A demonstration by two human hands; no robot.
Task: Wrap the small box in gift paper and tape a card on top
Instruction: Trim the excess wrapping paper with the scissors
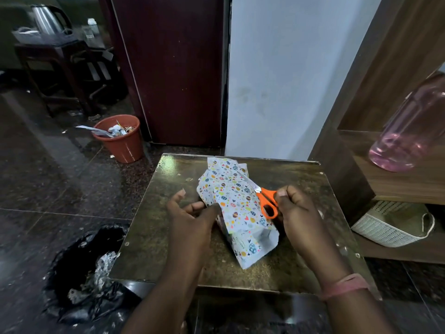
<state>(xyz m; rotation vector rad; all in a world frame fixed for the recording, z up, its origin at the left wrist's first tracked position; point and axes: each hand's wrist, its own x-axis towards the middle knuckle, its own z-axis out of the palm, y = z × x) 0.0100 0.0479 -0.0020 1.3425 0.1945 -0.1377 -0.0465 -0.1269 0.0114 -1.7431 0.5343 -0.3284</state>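
On the dark worktop the paper-wrapped box is lying with its long axis running away from the person, the left hand touching its left side with fingers loosely spread, the right hand gripping orange scissors at its right edge.

Wrapped box on the table — scissors just right, bin behind-left
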